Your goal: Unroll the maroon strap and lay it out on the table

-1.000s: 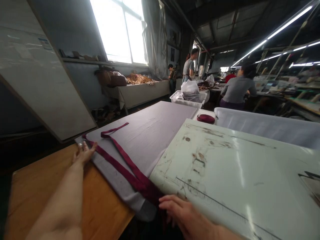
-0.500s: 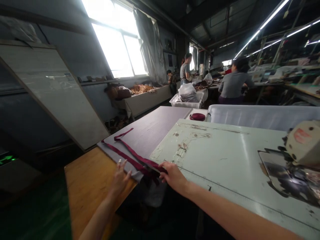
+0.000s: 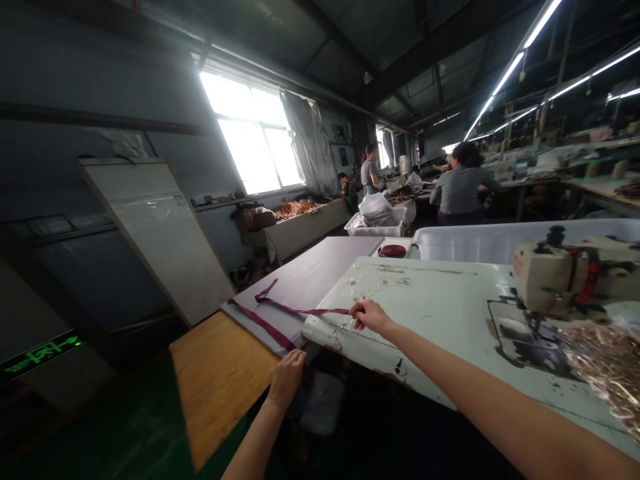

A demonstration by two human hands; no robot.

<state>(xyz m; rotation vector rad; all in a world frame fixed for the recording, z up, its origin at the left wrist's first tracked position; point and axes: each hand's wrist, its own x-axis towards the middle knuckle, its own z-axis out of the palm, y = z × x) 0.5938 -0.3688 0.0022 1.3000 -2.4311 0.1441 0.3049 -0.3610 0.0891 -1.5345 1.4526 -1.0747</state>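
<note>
Right hand: my right hand (image 3: 369,315) is out at about 12 o'clock on the pale green sewing table (image 3: 440,313), fingers pinched on one end of the maroon strap (image 3: 295,311). Clenched on it, looks like a proper grip.

Left hand: my left hand (image 3: 286,378) is lower, around 10 o'clock from the right one going down, curled at the near corner of the grey cloth (image 3: 305,280). It seems closed around the strap's other stretch where that runs off the cloth edge, though I can't tell for sure how much it's actually gripping.

Strap: thin, dark red, runs in a line from my right hand toward 9 o'clock across the grey cloth, loops at the far left, then comes back diagonally to my left hand. One stretch lies flat on the cloth, the upper one looks pulled taut.

Wooden board: orange-brown wooden board (image 3: 215,380) sits at 8 o'clock, touching the cloth's near edge.

Sewing machine: cream sewing machine (image 3: 555,273) at 3 o'clock on the green table, well apart from both hands.

Roll: small maroon roll (image 3: 392,251) at 12 o'clock past the table's far edge, just beside the white bin (image 3: 480,240).

Background: a person in grey (image 3: 463,187) stands at 1 o'clock, back turned, and other workers are further off near the window (image 3: 255,140).
</note>
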